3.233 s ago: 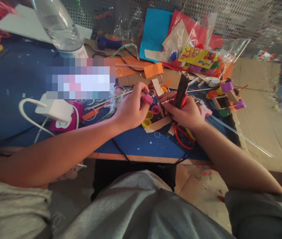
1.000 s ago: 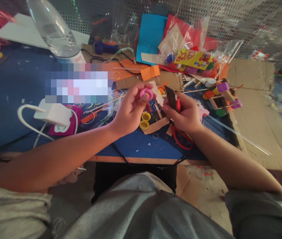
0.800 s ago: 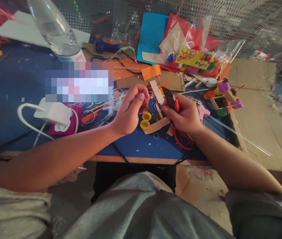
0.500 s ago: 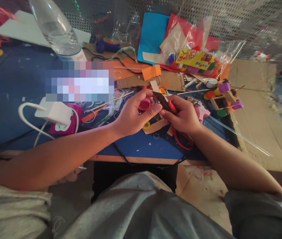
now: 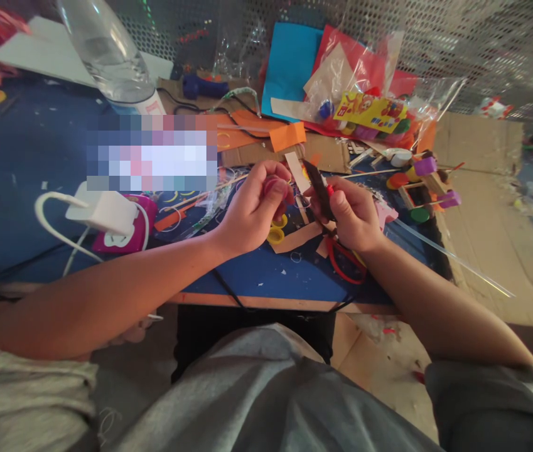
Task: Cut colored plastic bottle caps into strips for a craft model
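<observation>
My left hand (image 5: 252,210) curls its fingers and thumb around a small pink cap (image 5: 274,186), which the fingers partly cover. My right hand (image 5: 353,213) grips a dark, flat, long piece with a red part (image 5: 320,188); its exact kind is not clear. The dark piece points up and away, apart from the cap. Below the right hand lie red-handled scissors (image 5: 347,267), partly hidden by the hand. Yellow rings or caps (image 5: 276,235) and tan paper strips (image 5: 298,243) rest on the blue table between the hands.
A water bottle (image 5: 115,69) stands at the back left near a white plug on a pink power socket (image 5: 122,229). A bag of colourful pieces (image 5: 372,112) lies at the back. A small wooden model (image 5: 424,188) and cardboard (image 5: 496,232) are to the right.
My hands have moved apart. The dark piece has swung upright, away from my left hand, and the left fingers have closed further over the pink cap.
</observation>
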Available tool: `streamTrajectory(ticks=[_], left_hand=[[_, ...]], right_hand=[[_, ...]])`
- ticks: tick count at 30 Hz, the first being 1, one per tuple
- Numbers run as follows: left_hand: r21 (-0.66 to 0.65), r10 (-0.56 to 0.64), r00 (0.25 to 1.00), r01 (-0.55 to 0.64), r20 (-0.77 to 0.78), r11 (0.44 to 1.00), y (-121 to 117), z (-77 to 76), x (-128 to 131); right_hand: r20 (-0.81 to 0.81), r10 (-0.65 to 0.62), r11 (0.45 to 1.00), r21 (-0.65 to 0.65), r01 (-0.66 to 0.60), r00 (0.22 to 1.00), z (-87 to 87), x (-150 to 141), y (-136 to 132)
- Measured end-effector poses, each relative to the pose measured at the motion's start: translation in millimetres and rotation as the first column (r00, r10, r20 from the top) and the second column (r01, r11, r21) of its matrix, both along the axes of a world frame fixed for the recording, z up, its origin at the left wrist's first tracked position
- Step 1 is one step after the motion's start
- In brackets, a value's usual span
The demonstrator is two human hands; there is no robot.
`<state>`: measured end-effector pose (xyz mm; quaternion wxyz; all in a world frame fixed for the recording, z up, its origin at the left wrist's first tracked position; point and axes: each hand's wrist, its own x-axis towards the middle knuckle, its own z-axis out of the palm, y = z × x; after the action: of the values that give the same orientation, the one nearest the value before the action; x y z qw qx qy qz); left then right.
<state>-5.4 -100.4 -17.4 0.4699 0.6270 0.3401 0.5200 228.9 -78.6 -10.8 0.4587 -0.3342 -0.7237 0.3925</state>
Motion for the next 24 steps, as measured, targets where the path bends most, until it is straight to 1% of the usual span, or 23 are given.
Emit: streamTrajectory(ticks=[2, 8, 12, 15, 17, 20, 24], left_hand=[[-0.021, 0.005, 1.0, -0.005, 0.007, 1.0, 0.5, 0.9, 0.8], [-0.033, 0.073, 0.997, -0.074, -0.008, 0.997, 1.8, 5.3, -1.0], [0.05, 0.079, 0.994, -0.076, -0.069, 0.996, 1.2, 5.0, -4.0], [0.117, 0.092, 0.986, -0.075, -0.142, 0.99, -2.5, 6.9, -5.1], [0.16, 0.13, 0.975, -0.101, -0.18, 0.982, -5.4, 9.1, -5.5], [0.216, 0.193, 0.952, -0.142, -0.237, 0.966, -8.3, 12.3, -6.3], [0.229, 0.195, 0.939, -0.131, -0.282, 0.964, -9.6, 14.7, -7.8]], right_hand=[[0.012, -0.003, 1.0, 0.027, 0.002, 1.0, 0.9, 0.1, -0.4], [0.154, -0.049, 0.992, 0.127, 0.03, 0.987, 1.5, 3.3, 2.8], [0.227, -0.045, 0.979, 0.204, -0.002, 0.973, 1.0, 4.3, 3.7], [0.247, -0.078, 0.968, 0.249, 0.014, 0.966, -0.4, 4.1, 3.7], [0.247, -0.093, 0.966, 0.258, 0.027, 0.965, -1.4, 4.0, 3.8], [0.247, -0.082, 0.966, 0.257, 0.016, 0.966, -1.7, 3.8, 3.9], [0.251, -0.069, 0.965, 0.262, 0.0, 0.966, 0.4, 3.3, 3.3]])
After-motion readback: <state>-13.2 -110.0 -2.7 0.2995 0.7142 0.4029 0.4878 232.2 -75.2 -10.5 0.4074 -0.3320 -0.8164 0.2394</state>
